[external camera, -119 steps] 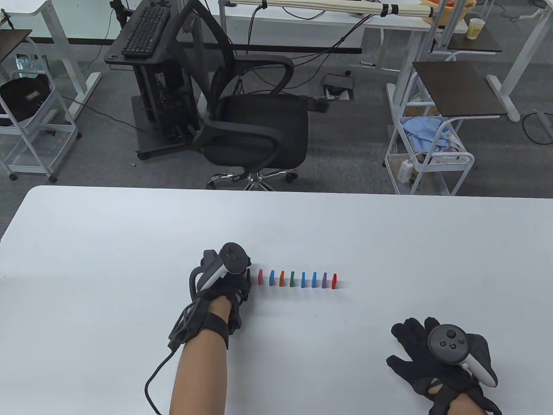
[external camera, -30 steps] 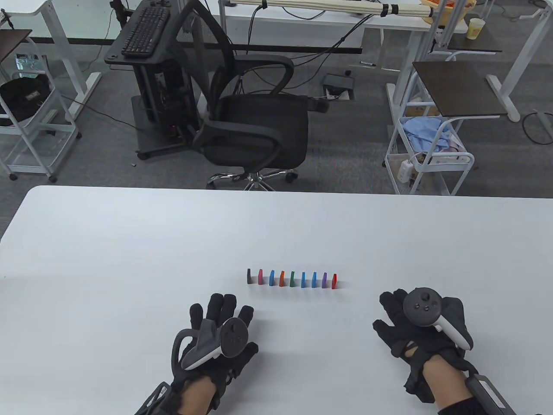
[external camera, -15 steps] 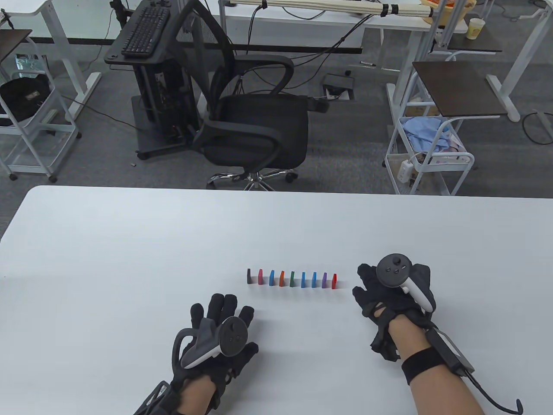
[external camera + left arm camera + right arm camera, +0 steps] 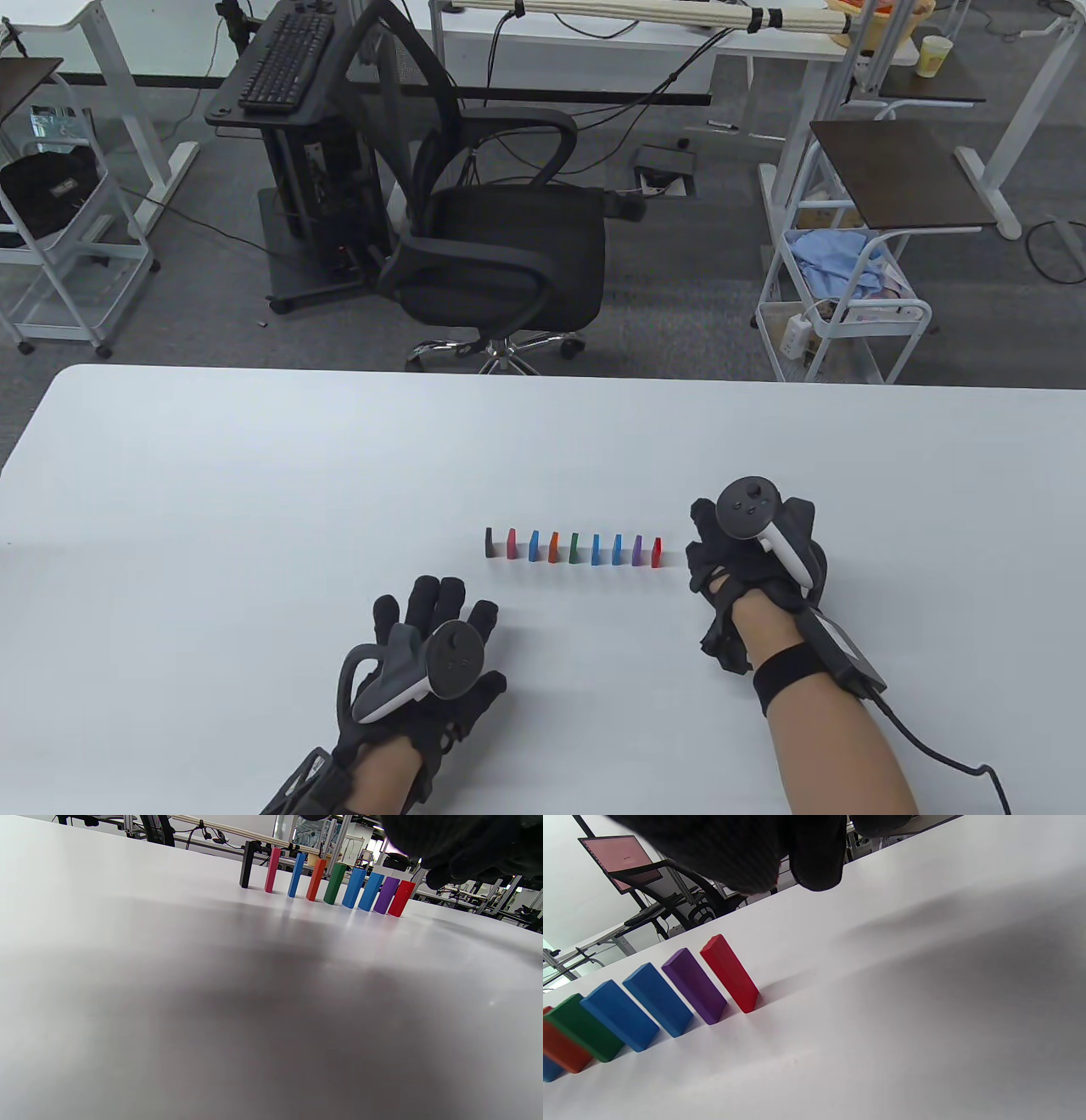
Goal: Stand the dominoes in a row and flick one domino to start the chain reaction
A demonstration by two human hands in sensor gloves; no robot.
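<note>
1. Nine dominoes [image 4: 573, 548] stand upright in a row mid-counter [image 4: 254, 475], black at the left end, red domino [image 4: 657, 552] at the right end.
2. The right hand [image 4: 747, 552] sits just right of the red one, apart from it; whether its fingers are curled or straight cannot be told.
3. The left hand [image 4: 433, 654] lies flat, fingers spread, near the row's left end, holding nothing.
4. Judged best: flick the red one high, along the row leftward, lightly.
</note>
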